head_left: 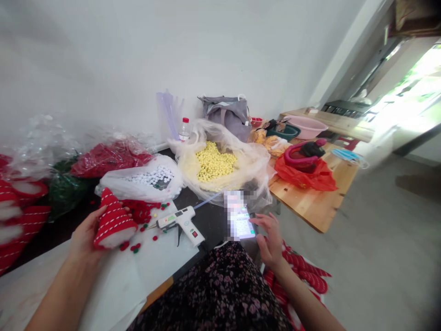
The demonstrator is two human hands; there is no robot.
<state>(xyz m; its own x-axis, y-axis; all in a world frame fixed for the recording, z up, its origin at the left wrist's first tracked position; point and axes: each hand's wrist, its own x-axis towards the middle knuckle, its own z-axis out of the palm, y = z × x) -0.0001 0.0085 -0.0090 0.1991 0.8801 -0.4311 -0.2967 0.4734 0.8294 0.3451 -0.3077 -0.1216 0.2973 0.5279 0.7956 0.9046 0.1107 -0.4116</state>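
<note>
My left hand (86, 235) is closed around a small red cone-shaped Santa hat (115, 219) with white dashed stripes and a fluffy white bottom. It is held above the white sheet at the left of the table. My right hand (270, 239) is at a lit phone (244, 223) by the table's front edge. Its fingers are stretched out, with a fingertip at the screen's right side. A white glue gun (186, 223) lies between my hands, its nozzle pointing left. Small red and green felt pieces (138, 211) are scattered near the hat.
Bags of yellow beads (215, 162) and white pompoms (155, 177) stand behind the glue gun. Red bagged material (110, 158) and more red hats (20, 211) sit at left. A wooden table (310, 207) at right bears a red bag (303, 172) and basins. Striped red pieces (303, 271) lie below my right arm.
</note>
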